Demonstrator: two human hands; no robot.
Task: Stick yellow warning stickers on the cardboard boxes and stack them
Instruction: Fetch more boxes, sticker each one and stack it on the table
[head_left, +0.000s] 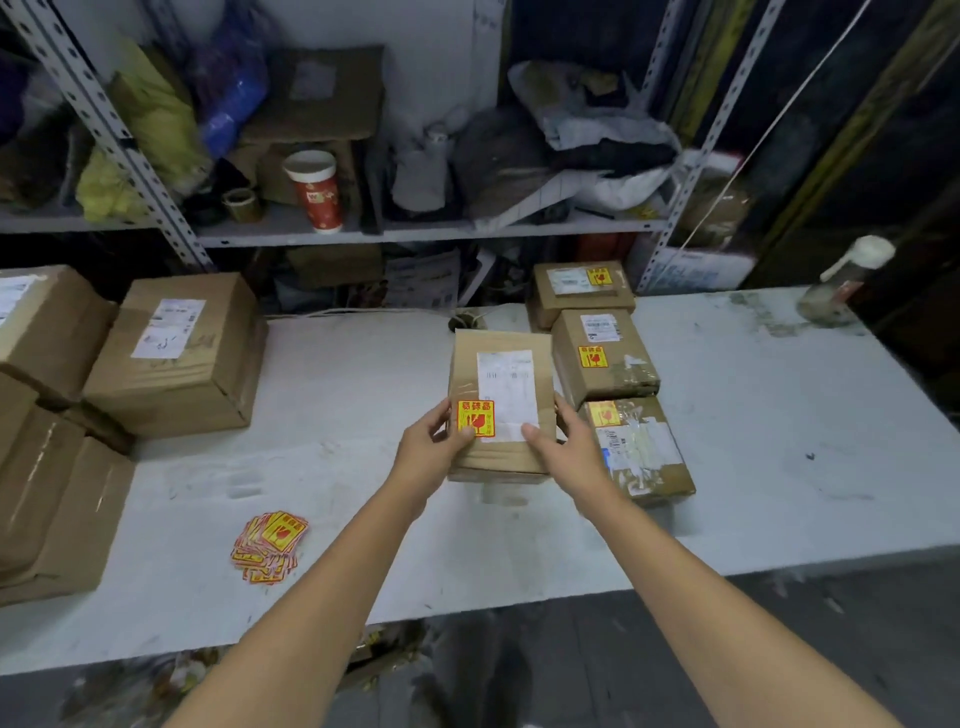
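Head view: the box (501, 410) sits in the middle of the worktop (363, 395), its long axis running away from the person, its near end towards the worktop's front edge. It carries a white label and, at the near left of its top, a yellow sticker (476, 418). The left hand (431, 441) clasps the box's near left side, thumb lying at the sticker's lower edge; the right hand (563, 434) clasps the near right side, thumb on the white label and fingers wrapped over the right edge. So both grips are closed on the same box, one on each flank, with the box between them. A shadow under its near end suggests that end may be lifted slightly, though this is not certain. Just beside it on the right lies a row of three stickered boxes (602, 358), the nearest touching or almost touching the right hand's fingers, each with its own yellow sticker on top. That is the relation the next move likely turns on: the stack lies to the right, on the right hand's side, so the box would travel rightward and up. Further out, the spare stickers (270, 543) lie in a loose pile at front left, well apart from the hands, and the unstickered boxes (176, 348) stand at the far left.
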